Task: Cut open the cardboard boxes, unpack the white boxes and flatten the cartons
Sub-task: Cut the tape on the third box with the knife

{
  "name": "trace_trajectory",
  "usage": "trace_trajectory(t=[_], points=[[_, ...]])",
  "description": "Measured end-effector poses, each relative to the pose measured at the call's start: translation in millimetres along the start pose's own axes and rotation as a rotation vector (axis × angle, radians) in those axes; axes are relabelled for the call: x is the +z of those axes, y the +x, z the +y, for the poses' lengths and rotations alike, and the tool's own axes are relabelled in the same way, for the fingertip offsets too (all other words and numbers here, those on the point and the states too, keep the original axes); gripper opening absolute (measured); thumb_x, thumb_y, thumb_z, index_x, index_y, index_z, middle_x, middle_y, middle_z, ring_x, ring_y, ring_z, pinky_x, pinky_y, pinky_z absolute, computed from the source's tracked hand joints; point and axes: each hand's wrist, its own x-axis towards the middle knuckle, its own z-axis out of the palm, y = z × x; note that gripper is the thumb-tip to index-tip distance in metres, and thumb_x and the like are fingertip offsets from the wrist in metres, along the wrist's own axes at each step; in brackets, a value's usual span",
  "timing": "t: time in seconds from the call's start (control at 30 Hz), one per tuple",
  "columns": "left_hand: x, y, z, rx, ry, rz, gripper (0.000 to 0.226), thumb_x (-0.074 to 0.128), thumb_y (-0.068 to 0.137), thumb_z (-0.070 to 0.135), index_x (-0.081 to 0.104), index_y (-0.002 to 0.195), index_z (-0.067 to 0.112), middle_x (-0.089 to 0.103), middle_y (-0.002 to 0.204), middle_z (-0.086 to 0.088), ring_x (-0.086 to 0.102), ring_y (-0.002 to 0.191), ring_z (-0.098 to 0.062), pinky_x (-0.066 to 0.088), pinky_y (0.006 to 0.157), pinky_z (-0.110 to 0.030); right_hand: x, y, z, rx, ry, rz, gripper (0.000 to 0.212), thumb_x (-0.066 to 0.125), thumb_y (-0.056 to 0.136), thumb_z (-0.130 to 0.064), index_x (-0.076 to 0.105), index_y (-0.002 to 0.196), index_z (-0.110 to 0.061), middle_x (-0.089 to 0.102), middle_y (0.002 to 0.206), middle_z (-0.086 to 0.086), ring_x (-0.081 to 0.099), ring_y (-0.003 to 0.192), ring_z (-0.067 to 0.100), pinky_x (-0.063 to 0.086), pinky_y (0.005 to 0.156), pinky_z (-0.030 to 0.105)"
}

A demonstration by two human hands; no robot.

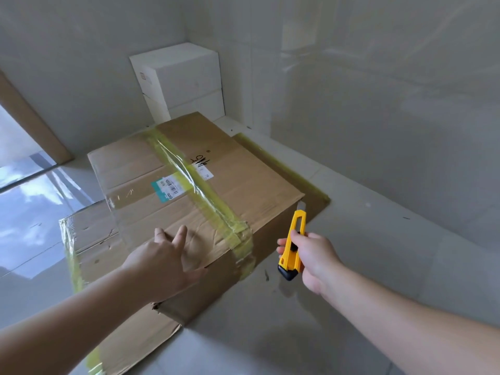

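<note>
Brown taped cardboard box (pixel 189 190) sat mid-floor on flattened cartons (pixel 89 239), white boxes (pixel 181 79) stacked far behind; left hand (pixel 165 262) lay fingers spread on its near top, right hand (pixel 315 259) gripped yellow utility knife (pixel 293 243), blade out, so best slit shallow along tape seam (pixel 200 185), away from left hand.

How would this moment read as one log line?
left hand flat on sealed cardboard box | right hand grips yellow knife, blade out | tape uncut

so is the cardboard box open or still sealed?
Sealed. Yellowish tape runs unbroken across the closed top flaps of the cardboard box; the knife is off to its side.
</note>
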Motion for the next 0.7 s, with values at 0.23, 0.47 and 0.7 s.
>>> trace_trajectory(t=[0.23, 0.47, 0.7], points=[[-1.4, 0.7, 12.3, -0.007, 0.01, 0.036, 0.101, 0.02, 0.075, 0.085, -0.001, 0.152, 0.022, 0.03, 0.144, -0.018, 0.058, 0.111, -0.029, 0.051, 0.079, -0.031, -0.9, -6.8, 7.1, 0.007, -0.032, -0.052, 0.02, 0.049, 0.099, -0.02, 0.058, 0.111, -0.007, 0.072, 0.087, 0.01, 0.07, 0.077, 0.023, 0.056, 0.083, 0.043], [2.0, 2.7, 14.3, 0.008, 0.013, 0.075, 0.098, 0.018, 0.074, 0.085, 0.009, 0.149, 0.023, 0.037, 0.137, -0.015, 0.061, 0.103, -0.027, 0.054, 0.073, -0.032, 1.3, -13.9, 10.2, 0.013, -0.06, -0.091, 0.016, 0.047, 0.1, -0.02, 0.057, 0.107, -0.011, 0.071, 0.089, 0.01, 0.068, 0.077, 0.021, 0.055, 0.079, 0.04], [-8.6, 0.5, 23.2, 0.01, 0.084, 0.079, 0.096, 0.013, 0.076, 0.084, 0.007, 0.151, 0.024, 0.033, 0.145, -0.01, 0.06, 0.105, -0.023, 0.044, 0.057, -0.028, -7.0, -0.4, -2.5, 0.031, -0.112, -0.034, 0.023, 0.045, 0.101, -0.021, 0.057, 0.11, -0.005, 0.066, 0.081, 0.011, 0.059, 0.064, 0.021, 0.05, 0.059, 0.033]])
